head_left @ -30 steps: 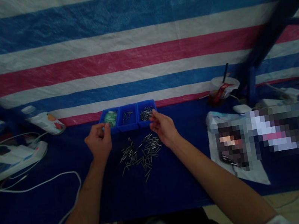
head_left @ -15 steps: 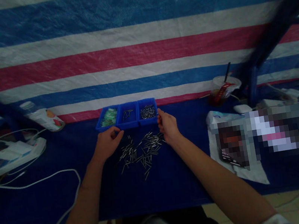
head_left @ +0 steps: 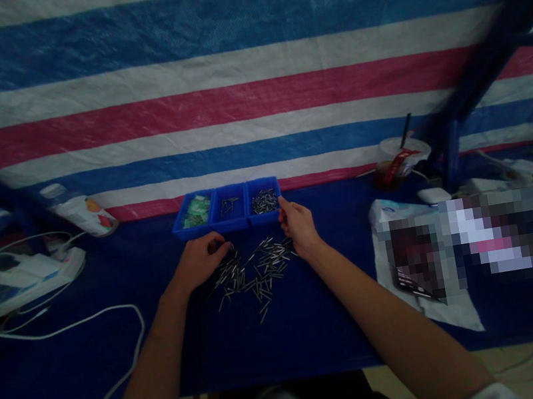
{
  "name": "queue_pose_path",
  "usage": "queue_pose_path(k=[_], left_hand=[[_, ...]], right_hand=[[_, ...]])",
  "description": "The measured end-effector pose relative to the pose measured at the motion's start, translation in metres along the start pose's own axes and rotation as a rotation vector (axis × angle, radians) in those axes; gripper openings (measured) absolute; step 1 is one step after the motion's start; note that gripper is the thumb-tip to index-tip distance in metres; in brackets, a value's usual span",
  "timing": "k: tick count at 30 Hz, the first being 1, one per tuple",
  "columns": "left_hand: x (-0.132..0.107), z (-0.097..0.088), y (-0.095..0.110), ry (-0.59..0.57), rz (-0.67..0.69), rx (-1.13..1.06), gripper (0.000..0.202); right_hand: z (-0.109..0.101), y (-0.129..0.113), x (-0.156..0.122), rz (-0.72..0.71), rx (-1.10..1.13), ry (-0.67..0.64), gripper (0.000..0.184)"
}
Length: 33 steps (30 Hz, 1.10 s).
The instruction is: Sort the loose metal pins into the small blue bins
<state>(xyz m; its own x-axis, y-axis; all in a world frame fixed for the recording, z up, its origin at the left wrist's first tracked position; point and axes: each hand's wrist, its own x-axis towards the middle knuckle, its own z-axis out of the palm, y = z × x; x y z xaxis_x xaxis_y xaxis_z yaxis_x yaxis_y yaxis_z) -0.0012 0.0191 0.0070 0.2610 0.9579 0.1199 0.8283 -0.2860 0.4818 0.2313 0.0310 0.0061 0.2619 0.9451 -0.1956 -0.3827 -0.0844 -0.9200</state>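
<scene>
My left hand point(head_left: 201, 258) is at the upper left edge of a loose pile of thin metal pins point(head_left: 262, 271) on the blue tabletop. Its thumb and index finger come together in a pinch; whether a pin is between them is too dark to see. Beside the front right corner of the right blue bin point(head_left: 277, 187), my right hand point(head_left: 299, 224) is closed, its fingertips mostly hidden. That bin contains many small metal pieces point(head_left: 264, 201). A few pins point(head_left: 229, 205) lie in the middle bin point(head_left: 230, 224), and greenish plastic packets point(head_left: 196, 210) fill the left bin point(head_left: 178, 228).
At left are a bottle point(head_left: 83, 211), a power strip point(head_left: 63, 275) and a white cable point(head_left: 136, 314). A drink cup with a straw point(head_left: 399, 158) stands at back right, near a white plastic bag point(head_left: 453, 311) with a phone point(head_left: 415, 287) on it. Striped sheeting point(head_left: 251, 101) hangs behind.
My left hand has moved slightly right and toward me, from the front of the bins to the pins. My right hand stays by the right bin. The view has shifted slightly.
</scene>
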Motion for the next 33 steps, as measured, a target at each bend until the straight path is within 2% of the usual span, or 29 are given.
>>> queue_pose_path(k=[8,15,28,33], left_hand=[[-0.0006,-0.0002,0.0036,-0.022,-0.004,0.004,0.03],[-0.0002,0.0001,0.0047,-0.052,-0.011,0.009,0.03],[-0.0008,0.0012,0.0051,-0.029,0.006,0.007,0.028],[-0.0003,0.0022,0.004,-0.049,0.006,0.009,0.029]], right_hand=[[-0.0014,0.0043,0.0079,-0.011,-0.013,0.021,0.035],[0.0001,0.0047,0.0057,-0.042,-0.06,-0.02,0.036],[0.0026,0.0053,0.0049,-0.068,-0.103,-0.023,0.04],[0.0027,0.0094,0.0064,-0.167,-0.185,-0.059,0.043]])
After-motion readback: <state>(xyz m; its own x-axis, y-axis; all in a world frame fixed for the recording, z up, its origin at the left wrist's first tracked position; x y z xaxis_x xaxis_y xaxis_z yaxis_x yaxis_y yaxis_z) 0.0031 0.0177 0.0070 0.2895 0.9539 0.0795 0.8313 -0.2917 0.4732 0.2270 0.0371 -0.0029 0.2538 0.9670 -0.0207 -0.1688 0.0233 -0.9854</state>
